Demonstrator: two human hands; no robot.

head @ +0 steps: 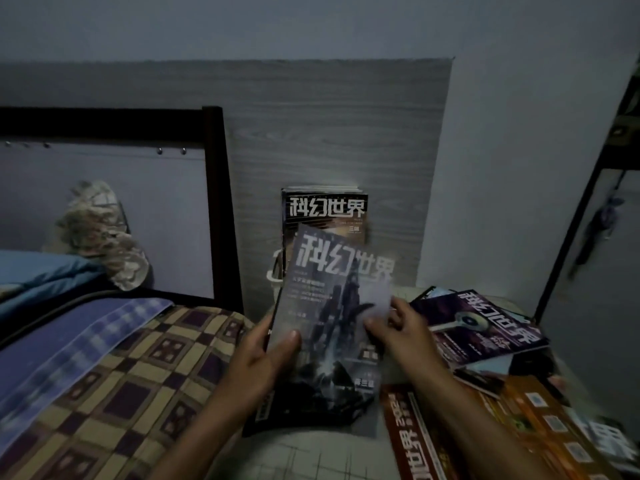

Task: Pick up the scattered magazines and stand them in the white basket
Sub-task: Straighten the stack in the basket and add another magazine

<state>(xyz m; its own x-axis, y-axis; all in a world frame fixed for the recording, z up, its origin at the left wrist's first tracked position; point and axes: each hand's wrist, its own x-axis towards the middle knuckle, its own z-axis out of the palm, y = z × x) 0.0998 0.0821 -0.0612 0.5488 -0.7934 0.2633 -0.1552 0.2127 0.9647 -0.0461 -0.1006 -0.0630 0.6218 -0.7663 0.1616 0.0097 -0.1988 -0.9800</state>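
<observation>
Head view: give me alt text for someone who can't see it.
Both hands, left hand and right hand, hold a dark magazine before the white basket, where one magazine stands. More magazines lie scattered on the right.

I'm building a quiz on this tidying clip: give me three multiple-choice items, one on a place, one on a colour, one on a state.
1. Where do the upright magazines stand?
A. against the grey wood-grain panel
B. on the checked bedspread
C. under the bed

2. What colour is the flat magazine at bottom right?
A. green
B. orange-red
C. white

3. How is the dark-covered magazine held?
A. lying untouched
B. by the left hand and right hand together
C. by one hand

Answers: A, they stand before the panel; B, its cover is orange-red; B, fingers of both hands grip its edges.
</observation>
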